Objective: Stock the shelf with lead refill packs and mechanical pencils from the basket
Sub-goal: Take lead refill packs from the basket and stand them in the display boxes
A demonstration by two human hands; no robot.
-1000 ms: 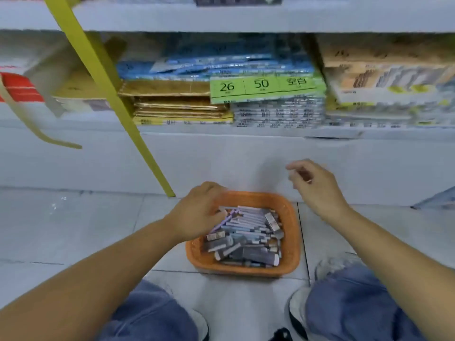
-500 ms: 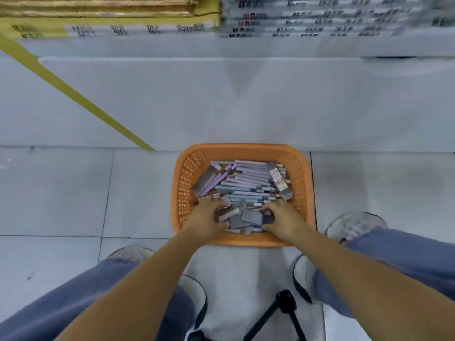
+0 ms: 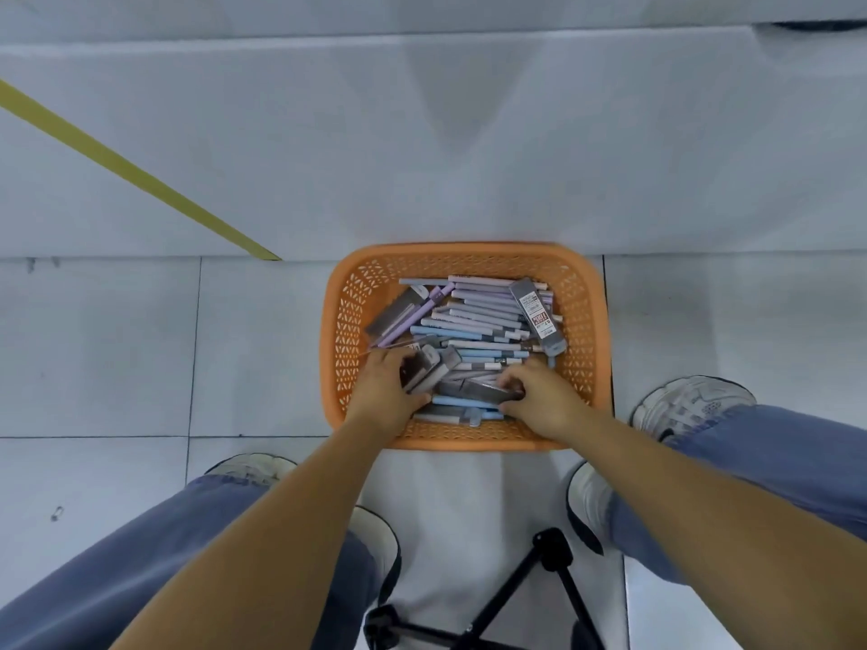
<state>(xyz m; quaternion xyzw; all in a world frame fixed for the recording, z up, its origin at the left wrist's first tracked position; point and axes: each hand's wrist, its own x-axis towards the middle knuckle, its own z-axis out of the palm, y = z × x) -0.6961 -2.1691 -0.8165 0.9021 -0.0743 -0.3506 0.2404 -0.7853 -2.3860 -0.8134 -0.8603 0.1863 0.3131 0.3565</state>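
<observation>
One basket (image 3: 346,316) on the floor holds pencils (image 3: 478,321), too heaped to count. Left hand (image 3: 382,394) grips at least two packs (image 3: 424,373); right hand (image 3: 542,401) curls round one pack (image 3: 488,391).

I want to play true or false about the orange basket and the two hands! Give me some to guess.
1. The basket is orange. True.
2. The basket stands on a table. False: it stands on the floor tiles.
3. The left hand and the right hand are both in the basket. True.
4. The left hand is empty. False: it grips grey packs.
5. The pencils are red. False: they are purple and blue.
6. The right hand grips a dark grey pack. True.
</observation>
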